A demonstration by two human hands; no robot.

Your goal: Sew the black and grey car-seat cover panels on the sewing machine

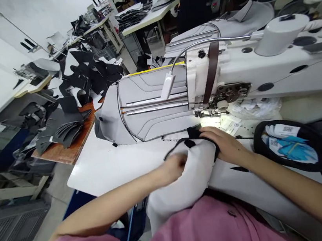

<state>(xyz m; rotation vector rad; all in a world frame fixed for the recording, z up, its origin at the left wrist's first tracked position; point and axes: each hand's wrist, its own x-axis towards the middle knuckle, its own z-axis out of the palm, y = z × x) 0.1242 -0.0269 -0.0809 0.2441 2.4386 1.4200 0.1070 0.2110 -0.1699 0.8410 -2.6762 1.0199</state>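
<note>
A light grey sewn fabric piece (199, 171) with black edging and a small black tab bunches over the table's front edge and hangs toward my lap. My left hand (173, 169) is closed on its left side, fingers curled in and slightly blurred. On the right, my right hand (221, 142) grips the black edging, with the fingers partly hidden behind the cloth. Just beyond my hands is the sewing machine's lit needle and presser foot area (210, 114). A larger grey stitched cover (154, 117) with piping and two pale strips lies left of the machine head.
Right of my arm sits a black round-rimmed container (258, 151) holding blue and white labelled items. Dark cut pieces (61, 127) are stacked on a brown board at left. A small lamp (168, 85) hangs by the machine. Behind, a person in black (194, 1) stands at another table.
</note>
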